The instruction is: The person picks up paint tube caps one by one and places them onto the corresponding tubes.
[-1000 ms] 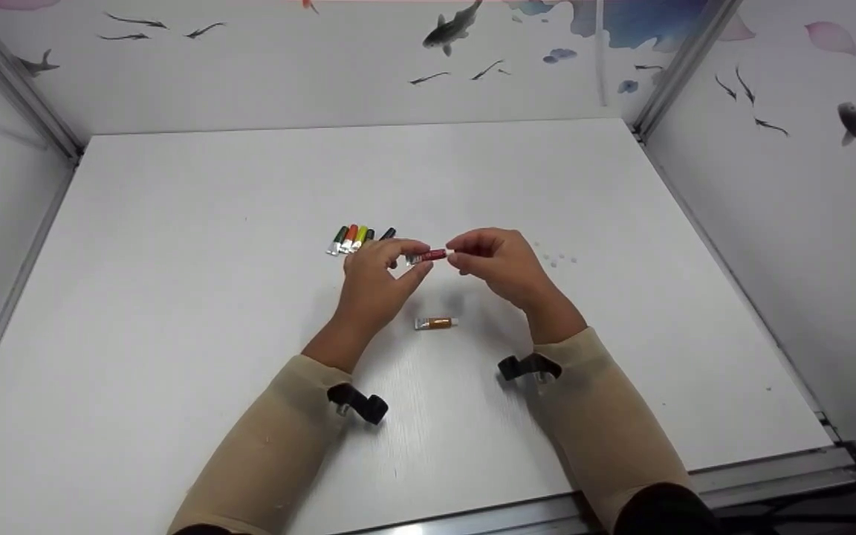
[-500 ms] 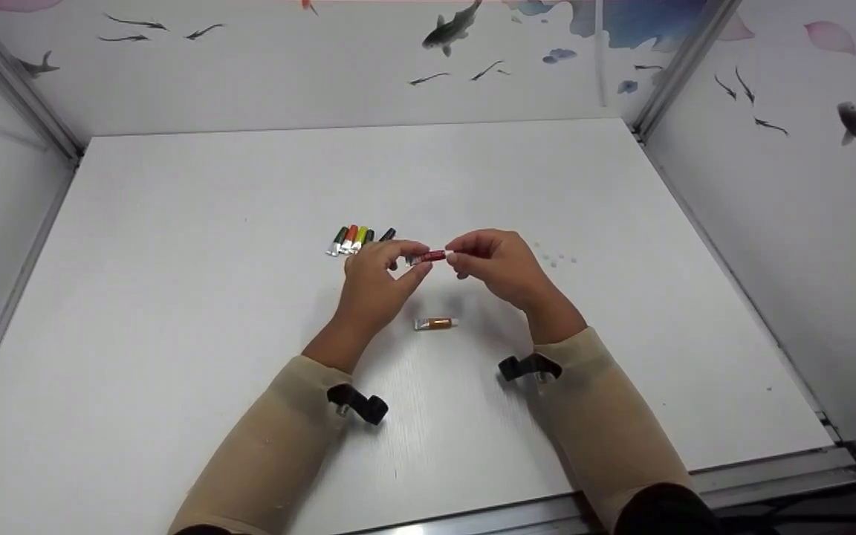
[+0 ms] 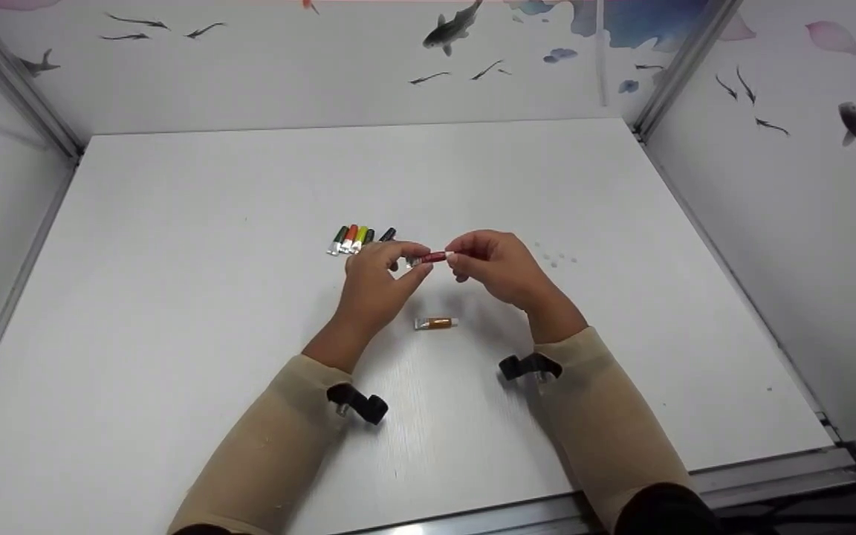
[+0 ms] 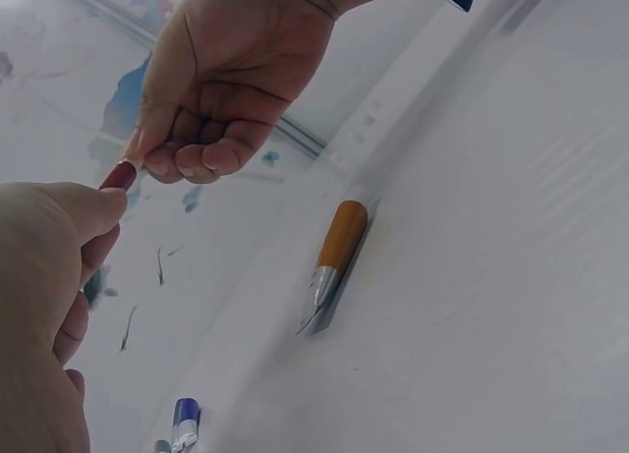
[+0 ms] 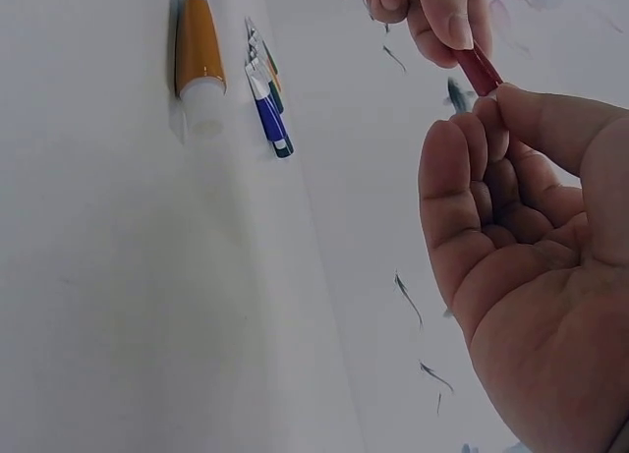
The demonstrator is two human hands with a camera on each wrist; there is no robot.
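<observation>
A small dark-red paint tube (image 3: 434, 257) is held in the air between both hands, lying roughly level. My left hand (image 3: 377, 286) pinches its body between thumb and fingers. At the tube's white cap end, my right hand (image 3: 500, 269) pinches with thumb and forefinger, which mostly hide the cap. In the right wrist view the red tube (image 5: 480, 72) runs from one hand's fingertips to the other's. Below the hands, an orange-brown paint tube (image 3: 437, 323) with a whitish cap end lies on the table.
Several paint tubes (image 3: 350, 238) in green, orange, yellow and dark colours lie behind the left hand, partly hidden. Several tiny white pieces (image 3: 558, 258) lie right of the right hand. White panels with painted fish surround the white table (image 3: 175, 297) at the back and sides.
Both hands stay in nearly the same place with the red paint tube between them. The right hand's fingers shift slightly at the cap end.
</observation>
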